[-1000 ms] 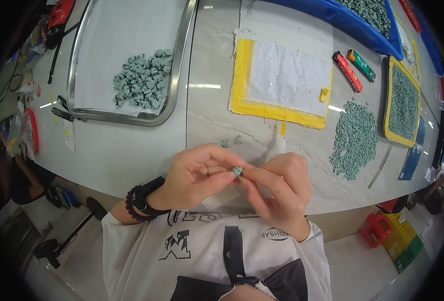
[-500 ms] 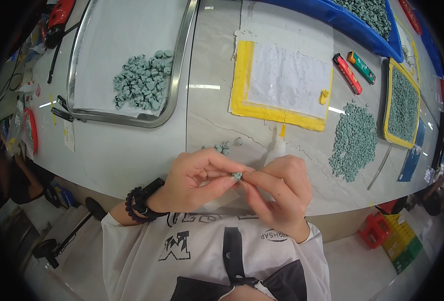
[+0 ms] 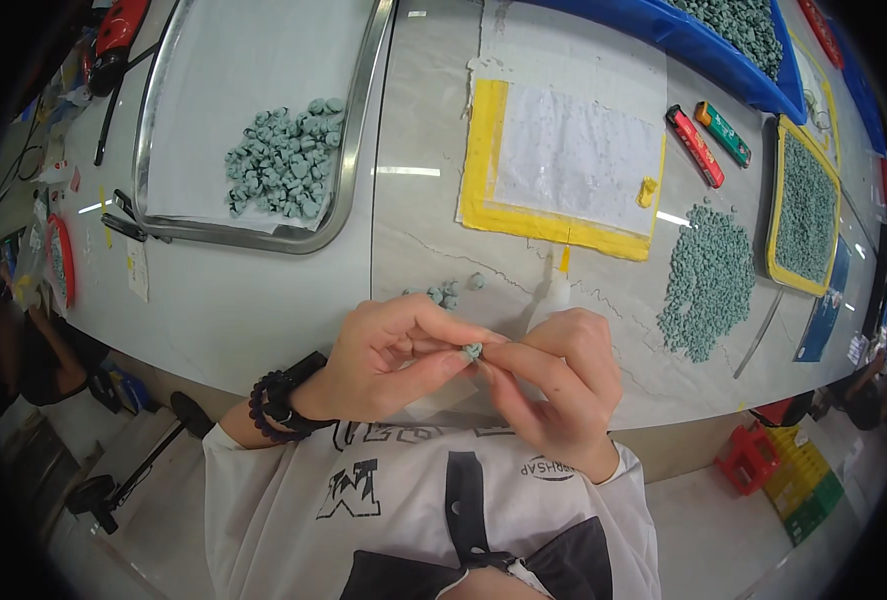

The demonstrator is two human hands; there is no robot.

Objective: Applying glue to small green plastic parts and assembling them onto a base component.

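Between the fingertips of both hands is a small grey-green piece [image 3: 473, 351], its kind too small to make out. My left hand [image 3: 388, 358] pinches it from the left, thumb below and index finger above. From the right, the thumb and index finger of my right hand [image 3: 560, 380] close on the same piece. A few similar grey-green pieces [image 3: 449, 294] lie on the table just beyond my left hand. Behind my right hand stands a white bottle [image 3: 553, 298] with a yellow-orange tip, its lower part hidden.
At the far left a metal tray [image 3: 335, 218] holds a heap of rounded grey-green pieces [image 3: 285, 160]. A yellow-edged white sheet [image 3: 573, 160] lies ahead. To the right are loose small pieces [image 3: 708, 285], two cutters [image 3: 694, 148], a yellow-rimmed tray [image 3: 775, 262] and a blue bin [image 3: 653, 35].
Almost nothing differs. Both hands keep the same pinch on the small grey-green piece, with only a slight shift of the fingers.
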